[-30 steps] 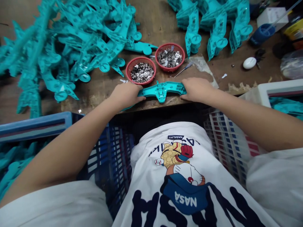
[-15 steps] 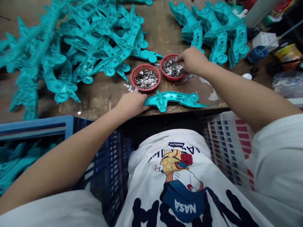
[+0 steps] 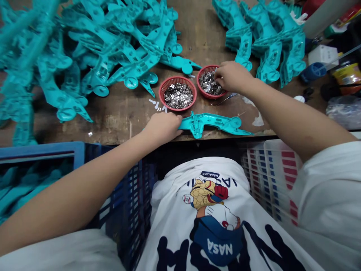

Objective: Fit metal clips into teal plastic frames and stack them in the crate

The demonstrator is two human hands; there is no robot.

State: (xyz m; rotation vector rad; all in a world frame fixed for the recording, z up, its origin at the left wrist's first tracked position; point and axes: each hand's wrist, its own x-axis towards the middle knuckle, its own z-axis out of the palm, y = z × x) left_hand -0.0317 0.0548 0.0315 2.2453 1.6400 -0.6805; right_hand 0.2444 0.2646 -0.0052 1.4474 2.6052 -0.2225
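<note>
My left hand (image 3: 163,128) is closed around the left end of a turquoise plastic part (image 3: 210,122), which lies along the table's front edge with its ribbed inner side up. My right hand (image 3: 233,76) reaches into the right red basket (image 3: 200,87), its fingers curled together over the small metal pieces (image 3: 209,82) inside. Whatever the fingertips hold is too small and hidden to make out. Beside it stands another red basket (image 3: 162,98), also filled with small shiny metal pieces (image 3: 178,96).
A large heap of turquoise parts (image 3: 121,41) covers the table's left side. More such parts (image 3: 266,45) stand in a row at the back right. A thin metal tool (image 3: 225,98) lies by the right basket. Blue crates (image 3: 79,154) and a white crate (image 3: 265,165) flank my lap.
My right hand has shifted slightly within the right basket, fingers drawn together over the metal pieces. The left hand keeps its hold on the turquoise part. The view has moved a little.
</note>
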